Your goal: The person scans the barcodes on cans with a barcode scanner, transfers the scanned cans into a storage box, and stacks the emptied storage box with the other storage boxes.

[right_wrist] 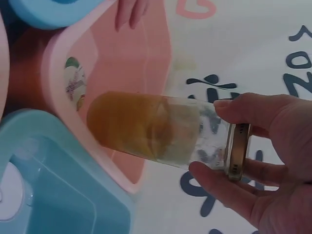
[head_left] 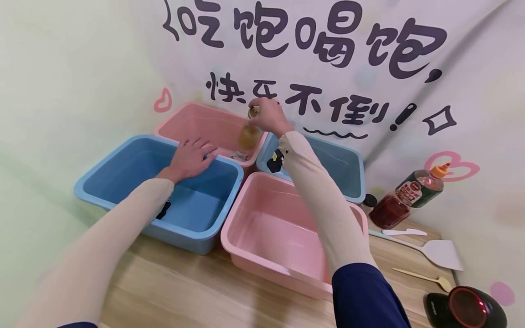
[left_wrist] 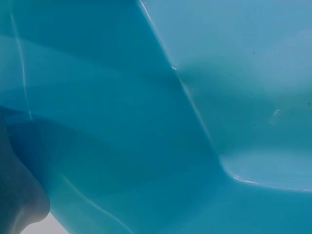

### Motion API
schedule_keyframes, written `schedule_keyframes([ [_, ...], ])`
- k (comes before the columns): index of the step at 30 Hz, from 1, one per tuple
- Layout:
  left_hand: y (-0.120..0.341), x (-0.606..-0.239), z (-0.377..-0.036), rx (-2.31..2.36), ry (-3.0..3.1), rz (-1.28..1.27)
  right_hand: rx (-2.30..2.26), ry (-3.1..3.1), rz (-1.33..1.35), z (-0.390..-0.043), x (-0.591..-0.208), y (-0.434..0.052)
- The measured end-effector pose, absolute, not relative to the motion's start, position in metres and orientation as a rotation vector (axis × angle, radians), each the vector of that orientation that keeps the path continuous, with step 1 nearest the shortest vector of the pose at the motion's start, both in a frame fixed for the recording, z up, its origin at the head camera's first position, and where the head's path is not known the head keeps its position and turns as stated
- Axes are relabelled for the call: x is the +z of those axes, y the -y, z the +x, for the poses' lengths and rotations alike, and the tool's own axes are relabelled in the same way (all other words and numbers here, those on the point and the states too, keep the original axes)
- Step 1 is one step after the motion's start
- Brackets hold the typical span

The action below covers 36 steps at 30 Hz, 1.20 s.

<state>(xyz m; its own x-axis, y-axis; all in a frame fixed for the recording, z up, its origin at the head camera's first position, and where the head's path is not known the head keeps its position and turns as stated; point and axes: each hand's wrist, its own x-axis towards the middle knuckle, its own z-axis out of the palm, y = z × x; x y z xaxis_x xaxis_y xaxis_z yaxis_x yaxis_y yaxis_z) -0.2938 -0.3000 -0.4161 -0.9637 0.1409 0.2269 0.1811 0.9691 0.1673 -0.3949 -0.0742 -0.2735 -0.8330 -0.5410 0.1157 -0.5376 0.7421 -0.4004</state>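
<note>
At about nine o'clock on the wooden table (head_left: 172, 282) sits a blue tub (head_left: 123, 177). The left hand (head_left: 189, 158) lies over its far rim, fingers straight and spread, holding nothing. The left wrist view shows only the tub's blue inner wall (left_wrist: 122, 122) and a dark blur of hand at the lower left edge, so the fingertips cannot be made out there.

At eleven o'clock stands a pink tub (head_left: 197, 123). Just above its right rim the right hand (head_left: 266, 116) grips a glass jar (head_left: 250, 134) by the top, thumb and fingers curled round the metal lid (right_wrist: 237, 151). The jar (right_wrist: 156, 129) holds an amber filling, blurred in the head view; a small printed packet (right_wrist: 73, 83) lies in the pink tub below, mostly cut off by the rim.

A second pink tub (head_left: 262, 228) sits at six o'clock, partly covered by the right forearm. Behind it a second blue tub (head_left: 340, 168) is half hidden by the same arm.

At three o'clock a sauce bottle (head_left: 410, 193) lies on its side, with a white spatula (head_left: 439, 253), a gold fork (head_left: 430, 279) and a black device with a red lens (head_left: 465, 307), cut off at the bottom edge.
</note>
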Motion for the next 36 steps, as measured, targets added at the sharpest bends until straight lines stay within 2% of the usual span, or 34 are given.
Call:
schedule_keyframes([
  [10, 0.3, -0.418, -0.298, -0.292, 2.908, -0.242, -0.518, -2.894, -1.125, -0.414, -0.323, 0.079],
  [22, 0.297, -0.417, -0.295, -0.277, 2.897, -0.247, -0.551, -2.878, -1.116, -0.428, -0.366, 0.083],
  [36, 0.3, -0.419, -0.293, -0.284, 2.893, -0.222, -0.438, -2.922, -1.06, -0.426, -0.386, 0.092],
])
